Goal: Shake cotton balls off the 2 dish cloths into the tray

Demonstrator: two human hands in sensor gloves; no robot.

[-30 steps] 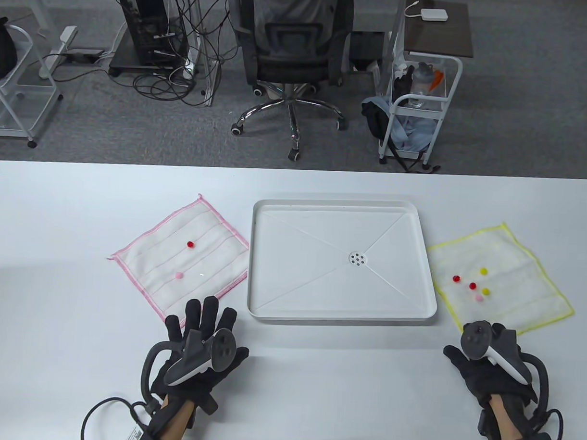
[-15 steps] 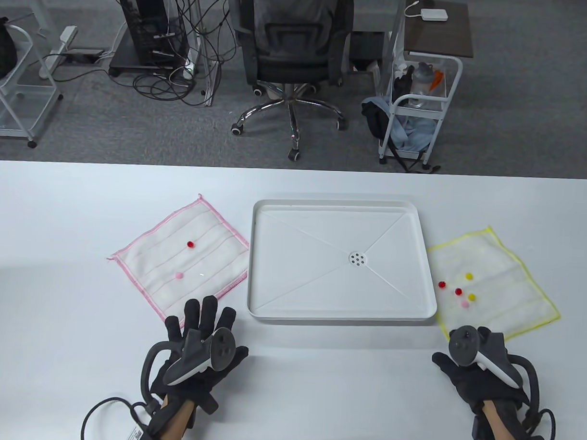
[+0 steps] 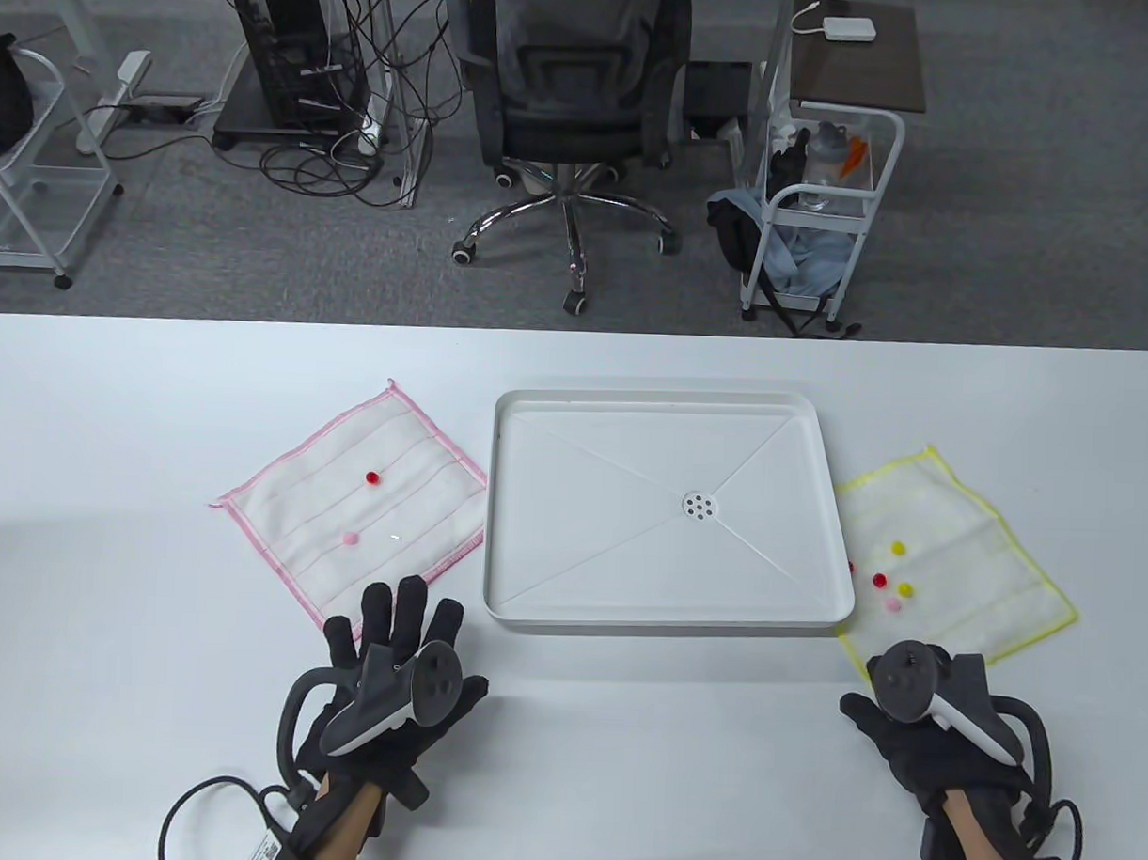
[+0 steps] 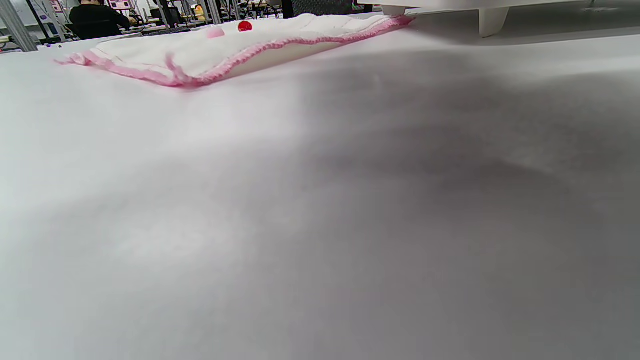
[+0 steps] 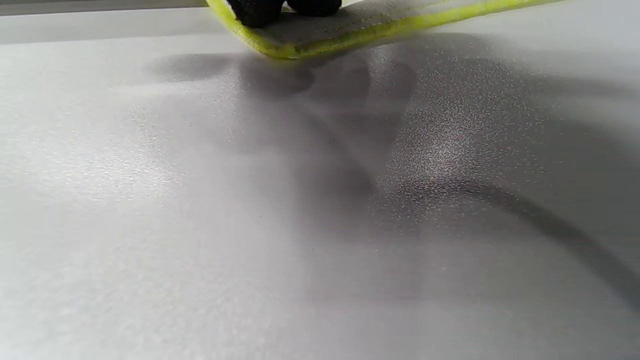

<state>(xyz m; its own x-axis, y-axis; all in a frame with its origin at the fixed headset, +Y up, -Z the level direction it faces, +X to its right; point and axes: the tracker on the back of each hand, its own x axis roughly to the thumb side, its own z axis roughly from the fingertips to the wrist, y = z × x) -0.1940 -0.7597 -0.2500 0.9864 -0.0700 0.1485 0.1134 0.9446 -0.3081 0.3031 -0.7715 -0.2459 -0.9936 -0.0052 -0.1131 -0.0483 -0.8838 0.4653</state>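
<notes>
the table [image 3: 149, 735] carries everything. in its middle sits the tray [image 3: 834, 514], a white rigid one with a raised rim and a small drain; nothing lies in it, so no ball is in yet.

left of the tray lies the pink-edged cloth [image 3: 288, 523], flat, with a red ball [image 3: 372, 478] and a pink ball [image 3: 349, 539] on it. right of the tray lies the yellow-edged cloth [image 3: 993, 557], its left side tucked against or under the tray rim, with five small balls clustered near that side, one red ball right at the rim.

both cloths look thin, soft and limp; they will likely sag, so taking two corners should cradle the balls. the balls look very light and apt to roll off.

the right hand [image 3: 935, 734] grasps the near corner of the yellow-edged cloth, fingertips [image 5: 257, 10] on the fabric. the left hand [image 3: 386, 687] lies released, fingers spread, just near of the pink-edged cloth.
</notes>
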